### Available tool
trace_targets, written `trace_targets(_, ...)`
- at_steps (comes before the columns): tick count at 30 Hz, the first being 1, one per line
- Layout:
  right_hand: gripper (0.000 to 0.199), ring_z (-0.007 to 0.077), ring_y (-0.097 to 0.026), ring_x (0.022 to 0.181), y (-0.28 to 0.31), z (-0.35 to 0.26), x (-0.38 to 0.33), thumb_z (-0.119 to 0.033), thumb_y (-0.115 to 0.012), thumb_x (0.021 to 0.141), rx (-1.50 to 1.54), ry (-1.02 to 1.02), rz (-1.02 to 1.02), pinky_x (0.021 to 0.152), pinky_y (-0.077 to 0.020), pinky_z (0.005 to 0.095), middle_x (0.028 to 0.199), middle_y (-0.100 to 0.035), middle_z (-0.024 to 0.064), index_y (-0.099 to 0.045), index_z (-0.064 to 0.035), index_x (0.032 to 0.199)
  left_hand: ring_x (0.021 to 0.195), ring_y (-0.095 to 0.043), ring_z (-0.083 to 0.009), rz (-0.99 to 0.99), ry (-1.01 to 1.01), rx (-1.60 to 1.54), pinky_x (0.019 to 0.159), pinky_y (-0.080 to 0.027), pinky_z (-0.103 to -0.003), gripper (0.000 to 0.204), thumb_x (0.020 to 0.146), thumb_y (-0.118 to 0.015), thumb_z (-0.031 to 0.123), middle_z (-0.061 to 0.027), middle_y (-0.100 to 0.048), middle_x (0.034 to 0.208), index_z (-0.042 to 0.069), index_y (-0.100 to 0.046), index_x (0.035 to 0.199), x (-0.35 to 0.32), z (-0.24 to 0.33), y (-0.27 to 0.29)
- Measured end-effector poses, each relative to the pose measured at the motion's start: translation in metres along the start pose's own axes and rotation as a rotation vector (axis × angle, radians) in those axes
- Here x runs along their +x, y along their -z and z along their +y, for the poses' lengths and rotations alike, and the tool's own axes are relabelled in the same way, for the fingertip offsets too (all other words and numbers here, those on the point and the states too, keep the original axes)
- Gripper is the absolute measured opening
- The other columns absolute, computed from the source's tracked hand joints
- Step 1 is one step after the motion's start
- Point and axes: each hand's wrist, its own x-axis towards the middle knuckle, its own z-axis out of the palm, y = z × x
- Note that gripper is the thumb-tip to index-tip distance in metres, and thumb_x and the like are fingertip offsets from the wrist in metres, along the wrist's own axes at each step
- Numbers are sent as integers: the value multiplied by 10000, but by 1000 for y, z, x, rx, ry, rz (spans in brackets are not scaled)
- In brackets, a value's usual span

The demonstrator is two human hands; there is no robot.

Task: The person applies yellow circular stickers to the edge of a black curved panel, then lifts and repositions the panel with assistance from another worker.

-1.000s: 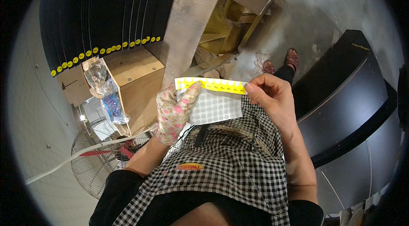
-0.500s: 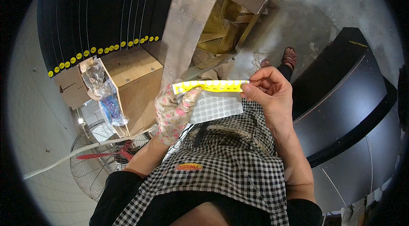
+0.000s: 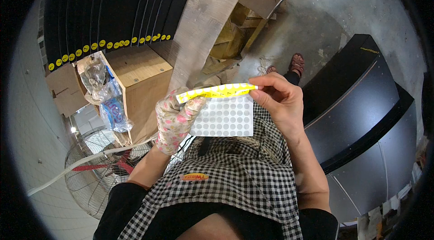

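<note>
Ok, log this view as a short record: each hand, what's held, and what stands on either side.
Left hand: in a floral glove, gripping the left end of the yellow band
Right hand: bare, pinching the band's right end between thumb and fingers
Held: sheet with rows of grey dots, the band along its upper edge
Left side: black panels with round yellow stickers; wooden box; fan with red blades
Right side: dark curved piece
Clothing: checked apron
</note>
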Motion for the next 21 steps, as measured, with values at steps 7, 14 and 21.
trace_targets(7,121,136,-596,767,4,4,3,-43,-720,811,-214,78,-7,704,-461,250,825,-636,52,-697,-3,923,654,-522,-56,-30,-14,61,573,-426,-232,165,840,-746,146,3,-610,717,-9,-703,879,-1,-3,3)
trace_targets(14,68,158,-604,736,8,-2,8,-43,-714,806,-346,154,-46,672,-467,268,793,-632,67,-668,-9,843,637,-532,-59,-45,-16,83,560,-432,-236,170,839,-746,151,-6,-621,706,-11,-701,861,0,1,2)
trace_targets(21,109,261,-622,676,11,-13,15,-29,-721,748,-715,417,-95,592,-497,335,776,-620,93,-634,-49,811,615,-523,-49,-26,51,60,538,-420,-230,173,845,-743,152,3,-620,685,-15,-703,862,-1,2,2)
